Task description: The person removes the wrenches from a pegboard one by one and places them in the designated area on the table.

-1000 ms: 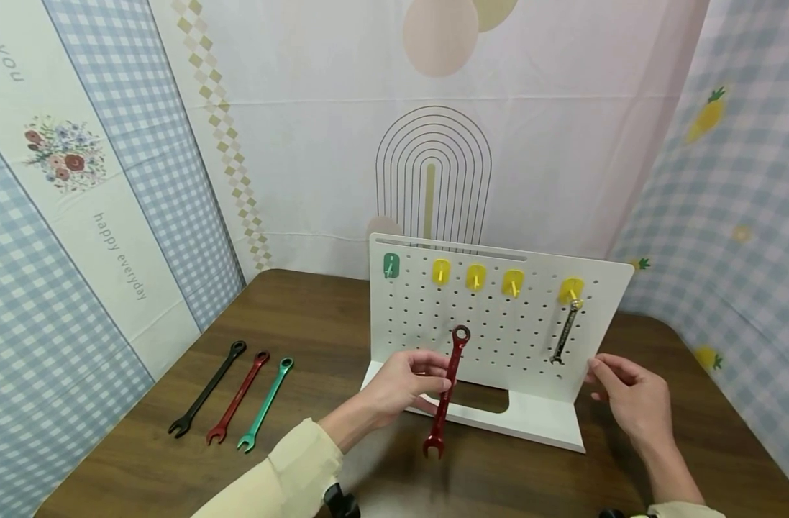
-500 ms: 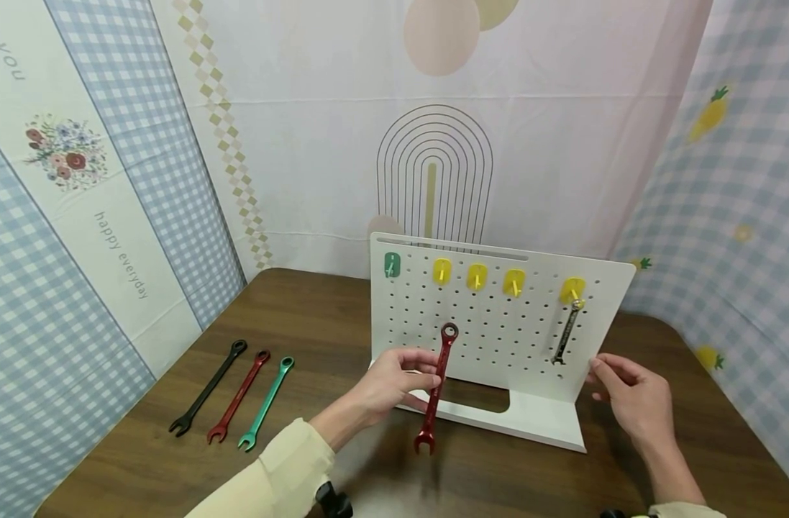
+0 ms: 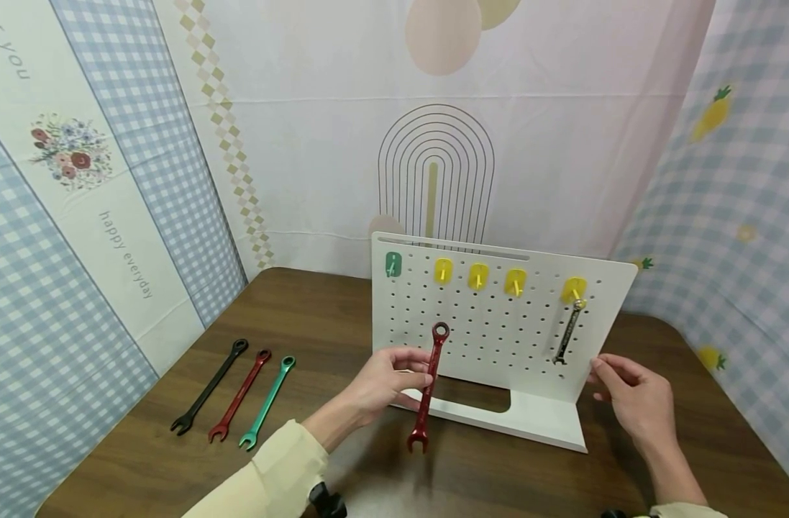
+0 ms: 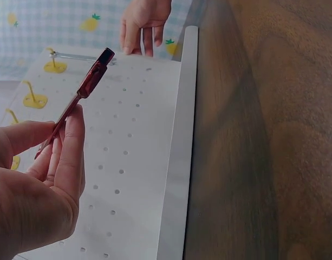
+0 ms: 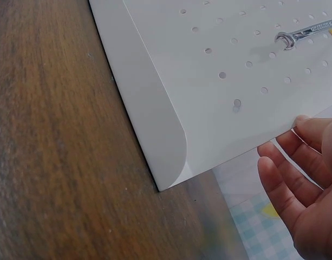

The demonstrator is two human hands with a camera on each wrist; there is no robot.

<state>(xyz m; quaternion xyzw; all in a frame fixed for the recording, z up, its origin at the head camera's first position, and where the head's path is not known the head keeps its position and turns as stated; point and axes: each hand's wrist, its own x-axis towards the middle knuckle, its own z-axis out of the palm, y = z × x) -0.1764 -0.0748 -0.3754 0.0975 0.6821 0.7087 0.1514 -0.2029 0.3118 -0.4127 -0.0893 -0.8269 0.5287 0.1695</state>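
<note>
My left hand (image 3: 384,385) pinches a dark red combination wrench (image 3: 429,388) at mid-shaft, between thumb and fingers. The wrench stands nearly upright before the white pegboard (image 3: 420,309), ring end up and open end down. In the left wrist view the wrench (image 4: 92,78) shows edge-on. At the board's right edge my right hand (image 3: 636,399) grips with the thumb in front and fingers behind, seen closely in the right wrist view, where the hand (image 5: 312,184) holds the board's side. A silver wrench (image 3: 567,334) hangs by its ring from the rightmost yellow hook (image 3: 573,289).
Three yellow hooks, one of them a middle hook (image 3: 477,277), and a green hook (image 3: 393,265) line the board's upper part. On the table (image 3: 310,309) at left lie a black wrench (image 3: 209,388), a red wrench (image 3: 240,396) and a green wrench (image 3: 267,403), side by side.
My left hand has drifted left with the red wrench, drawing it a little down and away from the hooks. The right hand keeps its grip on the board's edge.
</note>
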